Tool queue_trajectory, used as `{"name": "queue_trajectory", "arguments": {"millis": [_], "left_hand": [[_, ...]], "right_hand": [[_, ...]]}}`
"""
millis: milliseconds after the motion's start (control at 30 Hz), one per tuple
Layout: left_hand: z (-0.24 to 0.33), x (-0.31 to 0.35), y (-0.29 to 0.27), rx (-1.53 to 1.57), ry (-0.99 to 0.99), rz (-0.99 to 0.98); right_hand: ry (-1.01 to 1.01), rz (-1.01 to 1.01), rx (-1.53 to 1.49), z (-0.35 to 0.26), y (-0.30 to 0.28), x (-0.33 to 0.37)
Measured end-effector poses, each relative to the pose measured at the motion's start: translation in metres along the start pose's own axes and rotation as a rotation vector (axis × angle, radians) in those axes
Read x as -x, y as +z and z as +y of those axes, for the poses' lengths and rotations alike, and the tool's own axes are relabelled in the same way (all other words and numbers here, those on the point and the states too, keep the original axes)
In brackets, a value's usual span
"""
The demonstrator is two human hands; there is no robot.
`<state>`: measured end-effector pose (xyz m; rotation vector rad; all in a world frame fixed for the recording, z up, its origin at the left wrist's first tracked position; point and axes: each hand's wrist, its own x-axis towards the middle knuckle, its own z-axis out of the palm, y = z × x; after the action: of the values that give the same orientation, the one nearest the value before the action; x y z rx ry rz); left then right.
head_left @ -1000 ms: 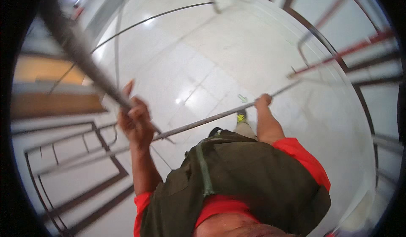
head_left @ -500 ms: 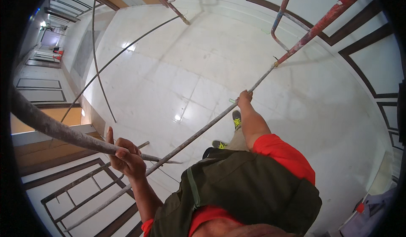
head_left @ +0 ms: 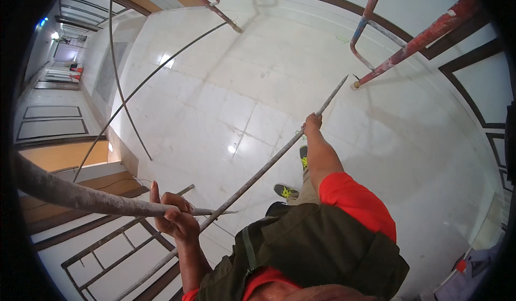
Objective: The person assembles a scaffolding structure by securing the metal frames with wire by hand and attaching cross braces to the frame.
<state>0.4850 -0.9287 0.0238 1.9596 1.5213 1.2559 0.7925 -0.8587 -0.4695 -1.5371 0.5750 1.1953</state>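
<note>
My right hand is closed round a long grey scaffold brace tube, near its flattened far end. That end stands apart from a small pin near the foot of a red scaffold frame. My left hand grips a second grey brace tube, with one finger pointing up off it. This tube rises toward the left edge and looks thick close to the camera. The two tubes cross just right of my left hand; whether they are joined there I cannot tell.
Another red scaffold leg stands at the back, with a thin brace running from its foot and crossing another. A ladder-like metal frame is at lower left. Dark-trimmed white wall panels line the right side.
The brace tube's far end has come away from the pin on the red frame. My left hand and its tube have shifted slightly right and down in view.
</note>
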Motion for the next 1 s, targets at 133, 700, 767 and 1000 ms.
{"name": "queue_trajectory", "arguments": {"millis": [133, 700, 767, 1000], "left_hand": [[0.005, -0.006, 0.020, 0.013, 0.018, -0.012], [0.002, -0.014, 0.069, 0.018, 0.054, -0.117], [0.004, -0.014, 0.072, 0.011, 0.042, -0.129], [0.008, -0.017, 0.081, -0.005, 0.058, -0.133]], "right_hand": [[0.031, 0.008, -0.160, -0.016, -0.001, -0.026], [0.158, -0.140, -0.215, -0.064, -0.028, -0.028], [0.143, -0.082, -0.257, -0.063, -0.023, -0.031], [0.034, -0.047, -0.230, -0.058, -0.024, -0.050]]}}
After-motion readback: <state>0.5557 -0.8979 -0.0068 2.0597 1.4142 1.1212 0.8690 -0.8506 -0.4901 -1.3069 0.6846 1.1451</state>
